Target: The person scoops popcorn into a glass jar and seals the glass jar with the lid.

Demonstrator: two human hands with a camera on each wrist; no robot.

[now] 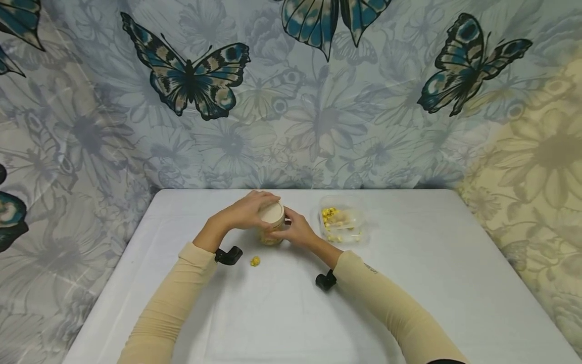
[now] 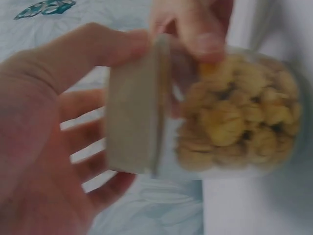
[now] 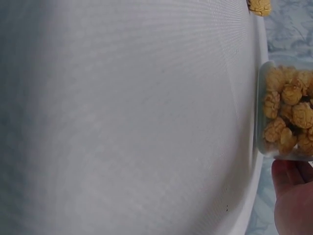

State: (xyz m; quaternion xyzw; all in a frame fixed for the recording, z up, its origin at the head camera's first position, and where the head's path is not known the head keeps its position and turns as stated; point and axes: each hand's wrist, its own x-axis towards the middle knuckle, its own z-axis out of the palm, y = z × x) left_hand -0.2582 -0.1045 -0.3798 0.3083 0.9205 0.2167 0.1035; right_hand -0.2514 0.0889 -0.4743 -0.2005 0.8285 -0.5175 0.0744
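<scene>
A clear jar [image 2: 230, 122] of caramel popcorn stands on the white table, topped by a cream-coloured lid [image 2: 131, 117]. My left hand [image 1: 245, 211] grips this lid from above, thumb on one side and fingers round the other. Around the jar's side curls my right hand [image 1: 297, 231], its thumb against the clear wall in the left wrist view. The right wrist view catches the lower jar [image 3: 288, 110] and part of that hand [image 3: 296, 205] at the frame's edge. Whether the lid is tight cannot be told.
A clear plastic box [image 1: 362, 235] with yellow popcorn pieces and something pale inside sits right of the jar. One loose popcorn piece [image 1: 255, 261] lies in front of the jar. Behind the table [image 1: 273, 318] hangs a butterfly-patterned cloth [image 1: 318, 126].
</scene>
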